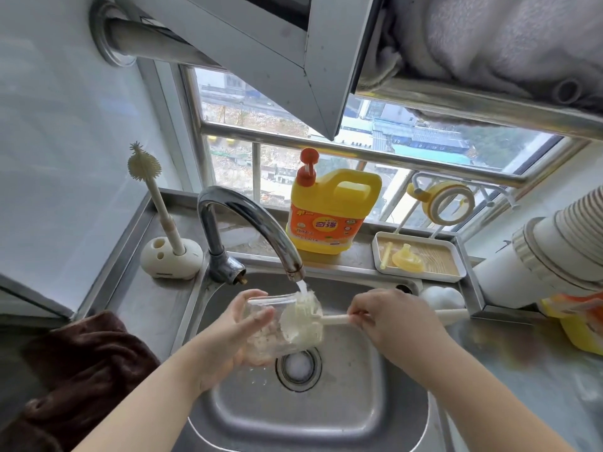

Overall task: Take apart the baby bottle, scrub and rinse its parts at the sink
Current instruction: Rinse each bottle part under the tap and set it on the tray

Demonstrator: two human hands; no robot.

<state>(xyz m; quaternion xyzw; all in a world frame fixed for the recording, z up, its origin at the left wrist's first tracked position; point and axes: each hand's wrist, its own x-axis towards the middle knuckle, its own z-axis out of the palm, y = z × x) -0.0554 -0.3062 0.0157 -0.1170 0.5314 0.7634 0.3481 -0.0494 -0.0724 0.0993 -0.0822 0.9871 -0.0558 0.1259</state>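
Over the middle of the sink (375, 415), I had the clear bottle body (267, 324) lying on its side in my left hand (235, 334), fingers and thumb curled round its barrel, mouth turned toward the right. Water ran from the faucet (257, 223) straight onto the mouth of the bottle. My right hand (391, 318) pinched the pale handle of the bottle brush (313, 321), fingertips closed on the shaft, and its bristle head sat at the bottle's mouth, partly inside as far as I could tell.

That bottle looked light and thin-walled, and wet with suds I judged it slippery, so a full wrap round the barrel seemed the right hold, not a fingertip grip at the rim. The brush shaft looked slim and a bit springy; a hold nearer the head would give firmer scrubbing, I reckoned.

On the counter at the sink's back right corner, a small tray (456, 272) held the yellow spout piece (408, 261) and a straw (386, 254), so the bottle was already apart. A ring-shaped lid part (448, 202) hung on the rack above it. The yellow detergent jug (329, 213) stood on the back ledge behind the faucet, and a second brush (153, 190) stood upright in its holder at the back left corner. A brown towel (78, 370) lay along the counter's left edge.
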